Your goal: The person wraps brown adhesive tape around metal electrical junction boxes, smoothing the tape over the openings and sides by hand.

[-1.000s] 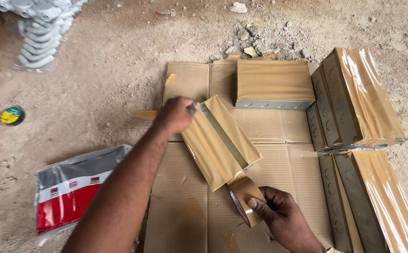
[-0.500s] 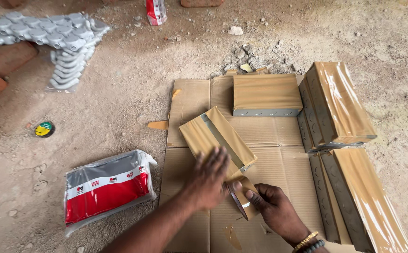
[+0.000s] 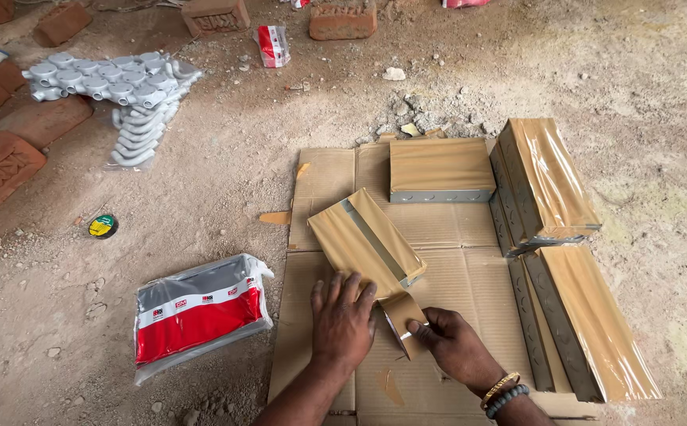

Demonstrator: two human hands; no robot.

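Note:
A metal box [image 3: 363, 241] half covered in brown tape lies tilted on a flattened cardboard sheet [image 3: 438, 237]. My left hand [image 3: 343, 319] rests flat on the box's near end, fingers spread. My right hand [image 3: 450, 343] grips a roll of brown tape [image 3: 400, 319], whose strip runs up onto the box. A bare grey gap shows along the box's top between two tape strips.
Several taped boxes [image 3: 548, 189] sit at the cardboard's back and right. A red and grey plastic packet [image 3: 197, 312] lies on the dirt at left. Grey pipe fittings [image 3: 123, 87], bricks [image 3: 0, 170] and a small tape roll [image 3: 102, 226] lie farther left.
My left hand slid from the box's far end down to its near end. The camera tilted up, showing more ground. My right hand stayed on the tape roll.

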